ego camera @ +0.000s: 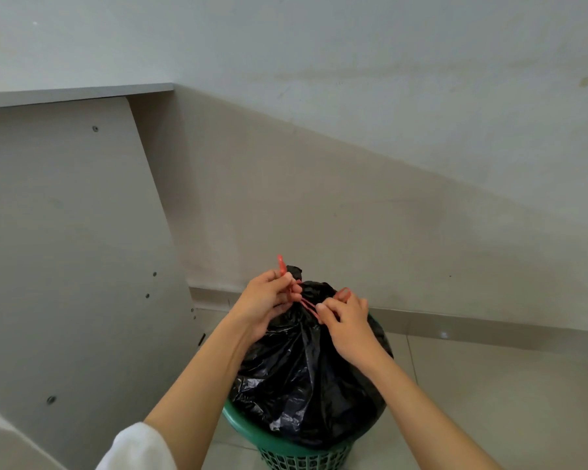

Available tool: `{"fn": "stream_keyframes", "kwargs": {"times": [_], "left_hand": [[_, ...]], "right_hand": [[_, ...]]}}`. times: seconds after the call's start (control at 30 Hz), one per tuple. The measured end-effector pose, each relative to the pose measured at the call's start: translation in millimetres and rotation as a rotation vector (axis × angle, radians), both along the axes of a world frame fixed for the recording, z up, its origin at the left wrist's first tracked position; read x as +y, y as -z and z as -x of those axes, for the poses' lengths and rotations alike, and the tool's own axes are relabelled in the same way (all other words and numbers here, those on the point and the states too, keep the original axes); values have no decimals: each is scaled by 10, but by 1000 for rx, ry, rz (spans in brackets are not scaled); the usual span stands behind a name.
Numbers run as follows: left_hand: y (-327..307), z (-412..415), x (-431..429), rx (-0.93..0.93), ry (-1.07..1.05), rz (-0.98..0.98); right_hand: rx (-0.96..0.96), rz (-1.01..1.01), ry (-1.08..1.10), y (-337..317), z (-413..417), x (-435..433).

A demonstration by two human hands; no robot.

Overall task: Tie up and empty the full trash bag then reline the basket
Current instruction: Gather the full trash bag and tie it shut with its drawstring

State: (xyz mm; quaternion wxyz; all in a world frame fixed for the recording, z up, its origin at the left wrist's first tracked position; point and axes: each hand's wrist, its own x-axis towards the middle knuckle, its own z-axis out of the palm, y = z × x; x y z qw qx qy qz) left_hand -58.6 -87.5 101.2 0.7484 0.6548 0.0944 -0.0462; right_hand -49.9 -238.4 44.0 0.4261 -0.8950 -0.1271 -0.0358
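Bulging out of the green basket [252, 425], the black trash bag [306, 378] sits on the tiled floor [489, 385] near the wall's skirting, its mouth gathered into a neck. A red drawstring [307, 305] runs across that neck. The left hand [269, 300] pinches one red end, which pokes up above its fingers, and the right hand [347, 320] pinches the other strand just beside the neck. Tying looks to be in progress; whether a knot is cinched yet cannot be told. By my reading the lifting out, emptying and relining are all left, and no fresh liner shows. A pale panel [65, 232] stands to the left.
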Motion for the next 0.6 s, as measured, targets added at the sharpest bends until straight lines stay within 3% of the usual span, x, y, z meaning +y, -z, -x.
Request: {"fn": "stream_keyframes", "kwargs": {"times": [0.07,0.17,0.27,0.33,0.4,0.5,0.6], "left_hand": [[-25,12,51,-74,28,-214],[-87,11,137,-168,40,-383],[-108,1,198,-234,62,-498],[-108,14,198,-235,123,-490],[-99,22,199,-227,159,-460],[-87,22,232,-218,126,-384],[-52,4,255,-185,75,-294]], "right_hand": [[-20,-56,116,5,-7,-51],[-148,-96,327,-86,-9,-85],[-321,-131,230,-237,-57,-20],[-262,-207,-1,-370,-97,82],[-87,-300,-178,-474,-138,165],[104,-405,-220,-506,-170,225],[-186,-227,-73,-371,-101,244]]}}
